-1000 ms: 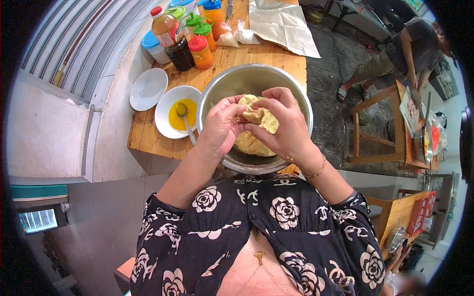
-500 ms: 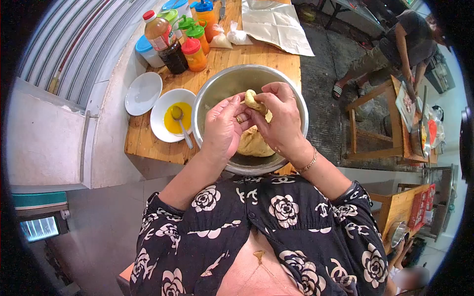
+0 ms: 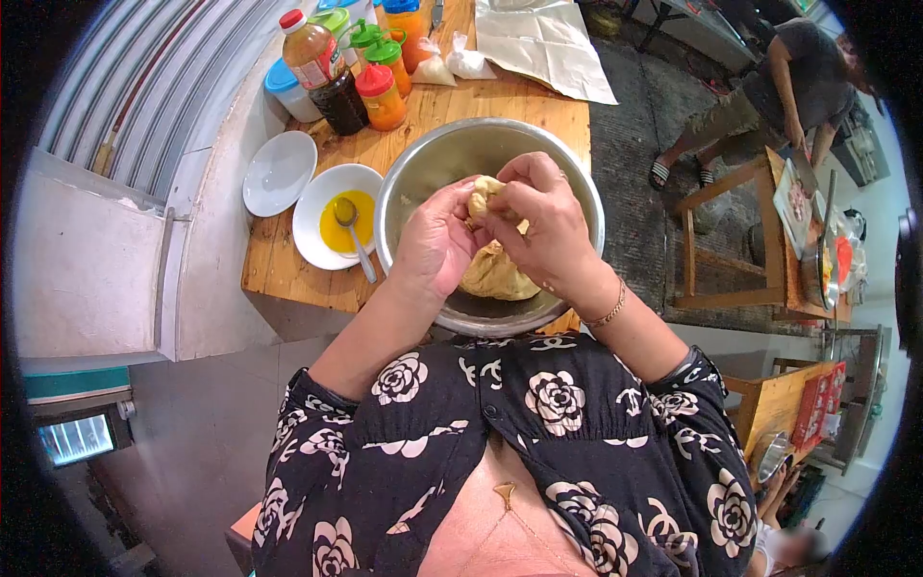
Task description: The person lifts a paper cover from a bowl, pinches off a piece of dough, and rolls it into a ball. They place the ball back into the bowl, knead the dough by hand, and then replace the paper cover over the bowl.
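1. At the desk's (image 3: 288, 274) left edge lies an empty white plate (image 3: 279, 173); beside it a white bowl (image 3: 336, 216) holds yellow liquid and a spoon (image 3: 352, 236).
2. Sauce bottles (image 3: 351, 72) crowd the far left corner.
3. A steel bowl (image 3: 423, 168) at the near edge holds a dough mass (image 3: 495, 274).
4. Over that bowl, the left hand (image 3: 433, 245) and right hand (image 3: 548, 231) meet, each grip clenched on a small dough piece (image 3: 483, 197) pinched between the fingertips, above the mass.
5. Paper (image 3: 543, 38) lies at the far right corner; the wood between it and the bowl is bare.
6. Beyond the right edge, another person (image 3: 779, 91) bends over a separate bench.
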Tool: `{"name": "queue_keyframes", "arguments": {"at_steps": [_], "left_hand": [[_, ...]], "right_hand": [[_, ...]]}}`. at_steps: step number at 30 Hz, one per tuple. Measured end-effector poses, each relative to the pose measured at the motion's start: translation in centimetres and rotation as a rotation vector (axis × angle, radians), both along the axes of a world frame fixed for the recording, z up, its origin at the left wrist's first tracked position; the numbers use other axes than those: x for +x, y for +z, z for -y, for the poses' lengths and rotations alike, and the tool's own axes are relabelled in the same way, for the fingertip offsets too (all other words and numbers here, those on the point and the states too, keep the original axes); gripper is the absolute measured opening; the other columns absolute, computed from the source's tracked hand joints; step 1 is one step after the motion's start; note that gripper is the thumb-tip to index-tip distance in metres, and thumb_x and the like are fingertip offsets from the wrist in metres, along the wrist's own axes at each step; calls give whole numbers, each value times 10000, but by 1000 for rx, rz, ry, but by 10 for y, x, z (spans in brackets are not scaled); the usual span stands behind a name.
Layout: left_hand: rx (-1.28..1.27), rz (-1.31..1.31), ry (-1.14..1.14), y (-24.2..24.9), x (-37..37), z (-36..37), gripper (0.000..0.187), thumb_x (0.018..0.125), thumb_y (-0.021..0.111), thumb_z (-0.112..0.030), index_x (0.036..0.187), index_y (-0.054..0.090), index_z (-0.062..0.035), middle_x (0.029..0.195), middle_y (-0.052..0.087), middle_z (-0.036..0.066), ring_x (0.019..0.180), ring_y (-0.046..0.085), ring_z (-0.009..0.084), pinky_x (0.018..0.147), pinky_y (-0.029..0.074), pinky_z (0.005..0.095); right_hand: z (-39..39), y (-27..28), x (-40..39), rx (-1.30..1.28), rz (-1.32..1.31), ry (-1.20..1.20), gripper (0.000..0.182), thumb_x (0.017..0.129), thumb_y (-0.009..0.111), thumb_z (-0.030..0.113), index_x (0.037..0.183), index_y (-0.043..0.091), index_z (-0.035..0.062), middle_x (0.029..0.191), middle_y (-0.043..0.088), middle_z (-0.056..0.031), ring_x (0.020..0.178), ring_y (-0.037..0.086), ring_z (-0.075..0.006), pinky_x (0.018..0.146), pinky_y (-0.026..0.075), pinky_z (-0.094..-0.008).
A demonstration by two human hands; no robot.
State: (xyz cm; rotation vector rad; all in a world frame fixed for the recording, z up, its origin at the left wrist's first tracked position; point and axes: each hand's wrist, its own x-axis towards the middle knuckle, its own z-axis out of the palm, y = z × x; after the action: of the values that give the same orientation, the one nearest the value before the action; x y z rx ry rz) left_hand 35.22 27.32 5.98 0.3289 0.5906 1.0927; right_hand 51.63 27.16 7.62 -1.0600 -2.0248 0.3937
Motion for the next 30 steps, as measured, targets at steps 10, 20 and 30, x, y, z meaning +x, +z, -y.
{"name": "queue_keyframes", "arguments": {"at_steps": [10,20,30], "left_hand": [[-10,-25,18,1,0,0,271,973,529,-218,1163,549,-25,1051,620,96,958,615,215,829,523,382],[28,132,-121,2,9,5,473,1037,302,-410,1288,449,-36,1097,598,112,1024,606,246,906,518,399],[4,118,-96,-4,4,-8,516,1042,262,-411,1282,468,-3,1201,577,150,1097,577,252,979,453,420]], "right_hand": [[4,15,-1,54,35,-16,218,718,776,117,844,627,20,984,550,-144,901,574,-309,788,489,-380],[12,-5,-21,-234,-265,-103,250,796,749,189,892,633,-10,1047,569,-177,913,602,-293,744,515,-351],[6,2,-14,-31,-18,-2,321,684,802,222,896,646,40,1055,543,-165,937,559,-314,843,465,-415]]}}
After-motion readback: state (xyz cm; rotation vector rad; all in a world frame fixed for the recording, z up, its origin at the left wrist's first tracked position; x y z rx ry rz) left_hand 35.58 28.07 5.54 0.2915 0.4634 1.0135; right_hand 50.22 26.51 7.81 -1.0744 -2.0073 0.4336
